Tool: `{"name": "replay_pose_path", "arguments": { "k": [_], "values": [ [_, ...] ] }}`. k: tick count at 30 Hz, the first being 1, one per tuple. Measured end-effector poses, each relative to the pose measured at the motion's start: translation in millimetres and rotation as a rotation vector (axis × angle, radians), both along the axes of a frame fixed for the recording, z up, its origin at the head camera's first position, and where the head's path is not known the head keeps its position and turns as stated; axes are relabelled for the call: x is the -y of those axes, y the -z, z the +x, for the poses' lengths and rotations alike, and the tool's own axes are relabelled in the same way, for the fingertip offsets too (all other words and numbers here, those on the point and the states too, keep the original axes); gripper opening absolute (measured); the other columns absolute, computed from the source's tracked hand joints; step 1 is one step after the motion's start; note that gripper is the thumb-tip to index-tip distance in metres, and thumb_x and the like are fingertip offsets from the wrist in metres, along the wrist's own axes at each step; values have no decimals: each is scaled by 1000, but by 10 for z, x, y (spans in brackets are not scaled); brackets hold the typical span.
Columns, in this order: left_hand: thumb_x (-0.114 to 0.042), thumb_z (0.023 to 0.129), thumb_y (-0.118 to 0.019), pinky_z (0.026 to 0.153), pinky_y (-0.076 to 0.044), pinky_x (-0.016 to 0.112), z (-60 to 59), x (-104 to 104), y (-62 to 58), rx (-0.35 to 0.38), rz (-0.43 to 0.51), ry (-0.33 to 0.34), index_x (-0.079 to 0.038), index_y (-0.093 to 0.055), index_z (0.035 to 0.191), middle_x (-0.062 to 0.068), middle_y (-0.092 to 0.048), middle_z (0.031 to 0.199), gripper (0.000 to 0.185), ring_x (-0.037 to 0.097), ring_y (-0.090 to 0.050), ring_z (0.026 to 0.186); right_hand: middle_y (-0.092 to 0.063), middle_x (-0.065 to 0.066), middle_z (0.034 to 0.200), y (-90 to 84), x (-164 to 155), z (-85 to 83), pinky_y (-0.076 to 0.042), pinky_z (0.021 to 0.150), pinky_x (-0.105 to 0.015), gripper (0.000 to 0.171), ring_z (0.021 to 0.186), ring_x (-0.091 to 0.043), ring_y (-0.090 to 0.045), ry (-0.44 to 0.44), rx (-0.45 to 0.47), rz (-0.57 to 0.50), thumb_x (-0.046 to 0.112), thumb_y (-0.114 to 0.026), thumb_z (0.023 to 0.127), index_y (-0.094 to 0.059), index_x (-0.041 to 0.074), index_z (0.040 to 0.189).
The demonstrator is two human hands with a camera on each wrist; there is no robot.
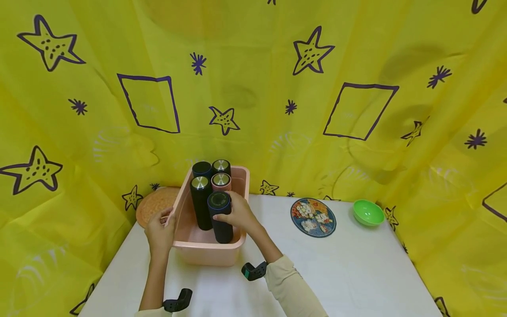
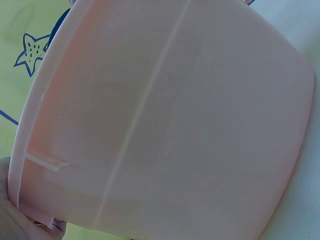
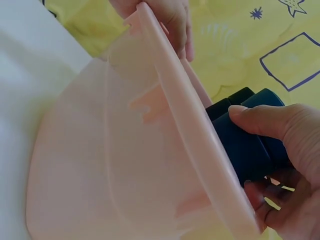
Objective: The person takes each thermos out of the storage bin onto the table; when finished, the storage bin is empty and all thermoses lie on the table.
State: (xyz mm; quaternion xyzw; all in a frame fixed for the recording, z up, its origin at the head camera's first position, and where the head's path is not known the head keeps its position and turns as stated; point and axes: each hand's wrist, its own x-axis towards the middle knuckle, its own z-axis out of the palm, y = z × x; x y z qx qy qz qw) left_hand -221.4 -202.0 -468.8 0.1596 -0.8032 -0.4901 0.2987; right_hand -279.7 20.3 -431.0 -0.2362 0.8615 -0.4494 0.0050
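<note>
Fingers of right hand around black flask, inside pink tub

The bench is seen from above and behind by the head view, at a distance. The pink tub is filmed very closely by the left wrist view, just beyond the fingers. It is shared by the right wrist view, equally close.

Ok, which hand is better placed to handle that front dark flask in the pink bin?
The right hand: it already grips the front dark flask standing in the pink bin. The left hand holds the bin's left rim, probably steadying it.
</note>
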Motion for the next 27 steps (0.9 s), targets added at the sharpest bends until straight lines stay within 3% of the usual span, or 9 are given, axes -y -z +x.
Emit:
{"name": "replay_pose_path", "arguments": {
  "k": [9,18,24,27],
  "values": [
    [-9,92,-64,61,-34,-1,-7,-3,-28,20,19,3,5,-69,113,26,-64,111,26,37,-65,94,-64,-10,119,-25,13,59,-50,97,-39,69,108,-23,-61,25,-87,70,27,-86,73,-52,3,129],
    [-8,92,-64,61,-34,-2,-19,12,-6,10,34,6,5,-68,114,26,-64,111,26,37,-65,95,-69,-9,110,20,37,68,-54,89,-35,65,100,-22,-65,46,-127,7,24,-87,71,-55,4,124],
    [-8,91,-66,59,-37,-1,-1,8,-13,20,35,-10,4,-70,113,24,-66,110,25,5,-57,78,-68,-10,111,-22,30,113,-54,86,-33,64,99,-21,-65,39,-86,-82,22,-85,73,-54,4,126],
    [-8,91,-66,59,-38,0,4,4,-21,30,40,-12,3,-70,113,24,-66,110,25,4,-54,79,-68,-10,113,-92,16,122,-55,85,-31,64,99,-21,-65,32,-96,-115,22,-85,74,-53,3,126]
  ]
}}
